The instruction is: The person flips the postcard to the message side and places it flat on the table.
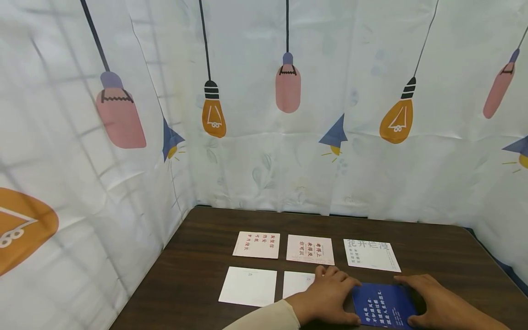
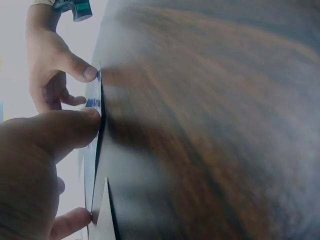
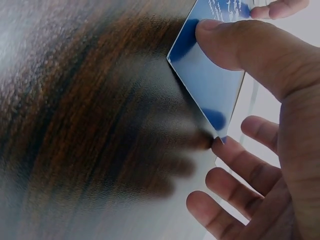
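A dark blue card (image 1: pixel 383 305) with white lettering lies between both hands at the near right part of the table. My left hand (image 1: pixel 323 298) holds its left side, thumb at the near corner and a finger at the far corner. On the opposite side, my right hand (image 1: pixel 439 305) grips it by the right edge. In the right wrist view the thumb (image 3: pixel 230 42) rests on the card's face while the index fingertip touches a corner. A white card (image 1: pixel 294 280) is partly hidden behind the left hand.
Another plain white card (image 1: pixel 248 286) lies to the left. Along the far row are two cards with red lettering (image 1: pixel 256 244) (image 1: pixel 310 250) and a card with grey lettering (image 1: pixel 371 255). Behind the dark wooden table (image 1: pixel 185 275) hangs a white curtain (image 1: pixel 255 174) with printed lamps.
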A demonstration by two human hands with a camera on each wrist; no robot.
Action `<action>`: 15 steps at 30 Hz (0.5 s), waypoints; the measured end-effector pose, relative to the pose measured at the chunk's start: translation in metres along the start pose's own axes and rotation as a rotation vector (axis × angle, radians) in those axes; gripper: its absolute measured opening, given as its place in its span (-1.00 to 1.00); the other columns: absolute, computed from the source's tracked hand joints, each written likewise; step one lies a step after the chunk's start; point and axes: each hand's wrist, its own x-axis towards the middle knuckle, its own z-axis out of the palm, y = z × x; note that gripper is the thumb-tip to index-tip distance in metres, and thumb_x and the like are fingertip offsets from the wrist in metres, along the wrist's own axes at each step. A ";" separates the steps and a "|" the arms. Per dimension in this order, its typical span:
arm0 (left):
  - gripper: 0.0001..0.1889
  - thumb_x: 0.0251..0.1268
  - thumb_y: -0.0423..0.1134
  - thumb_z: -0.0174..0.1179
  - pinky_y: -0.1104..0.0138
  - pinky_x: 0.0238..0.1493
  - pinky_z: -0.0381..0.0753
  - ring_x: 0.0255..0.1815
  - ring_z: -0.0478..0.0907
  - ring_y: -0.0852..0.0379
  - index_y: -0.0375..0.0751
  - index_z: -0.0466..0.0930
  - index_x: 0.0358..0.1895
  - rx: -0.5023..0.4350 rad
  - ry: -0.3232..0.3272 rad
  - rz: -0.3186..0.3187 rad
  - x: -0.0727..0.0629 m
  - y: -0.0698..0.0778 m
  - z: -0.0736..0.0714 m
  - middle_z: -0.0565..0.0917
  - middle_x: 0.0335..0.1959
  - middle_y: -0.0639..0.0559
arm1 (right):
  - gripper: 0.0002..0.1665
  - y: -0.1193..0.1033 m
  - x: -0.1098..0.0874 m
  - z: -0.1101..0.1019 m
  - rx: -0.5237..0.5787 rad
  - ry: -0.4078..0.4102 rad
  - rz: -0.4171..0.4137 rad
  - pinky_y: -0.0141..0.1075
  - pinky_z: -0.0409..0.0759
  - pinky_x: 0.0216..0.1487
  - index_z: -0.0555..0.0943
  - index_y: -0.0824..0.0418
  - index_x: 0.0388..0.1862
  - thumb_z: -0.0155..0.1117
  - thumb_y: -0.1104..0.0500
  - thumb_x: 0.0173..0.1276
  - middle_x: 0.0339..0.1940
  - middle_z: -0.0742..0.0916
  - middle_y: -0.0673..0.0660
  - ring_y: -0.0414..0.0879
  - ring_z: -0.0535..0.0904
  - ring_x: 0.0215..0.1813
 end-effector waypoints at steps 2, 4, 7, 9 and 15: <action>-0.23 0.08 0.45 0.32 0.18 0.02 0.18 0.12 0.26 0.33 0.37 0.41 0.38 0.002 -0.003 -0.005 0.001 0.001 0.000 0.47 0.17 0.41 | 0.13 0.000 0.000 0.000 -0.011 0.005 -0.005 0.17 0.60 -0.07 0.46 0.25 0.40 0.70 -0.21 -0.10 0.26 0.57 0.24 0.38 0.43 0.26; -0.23 0.08 0.45 0.33 0.17 0.04 0.19 0.13 0.26 0.33 0.37 0.40 0.39 0.000 -0.008 -0.009 0.001 0.002 0.000 0.47 0.17 0.41 | 0.14 0.000 0.000 0.001 -0.028 0.013 -0.009 0.13 0.61 -0.07 0.46 0.24 0.40 0.70 -0.22 -0.11 0.26 0.58 0.22 0.36 0.43 0.26; -0.21 0.06 0.44 0.35 0.15 0.06 0.19 0.13 0.26 0.33 0.35 0.40 0.40 -0.002 -0.013 -0.013 0.002 0.002 0.000 0.47 0.18 0.39 | 0.13 0.000 0.000 0.001 -0.036 0.017 -0.003 0.10 0.62 -0.08 0.46 0.22 0.40 0.70 -0.23 -0.11 0.26 0.58 0.22 0.35 0.43 0.25; -0.19 0.05 0.44 0.36 0.14 0.05 0.19 0.13 0.25 0.32 0.34 0.40 0.40 -0.005 -0.015 -0.017 0.003 0.002 -0.001 0.46 0.18 0.39 | 0.13 0.000 0.000 0.001 -0.024 0.017 0.004 0.14 0.62 -0.07 0.46 0.21 0.40 0.70 -0.22 -0.11 0.26 0.57 0.25 0.36 0.43 0.25; -0.17 0.03 0.44 0.37 0.13 0.05 0.18 0.15 0.25 0.31 0.35 0.38 0.42 -0.022 -0.031 -0.027 0.003 0.001 -0.003 0.45 0.21 0.38 | 0.12 0.000 0.001 0.003 0.020 0.019 0.022 0.21 0.60 -0.08 0.46 0.21 0.39 0.72 -0.18 -0.12 0.27 0.54 0.33 0.40 0.41 0.25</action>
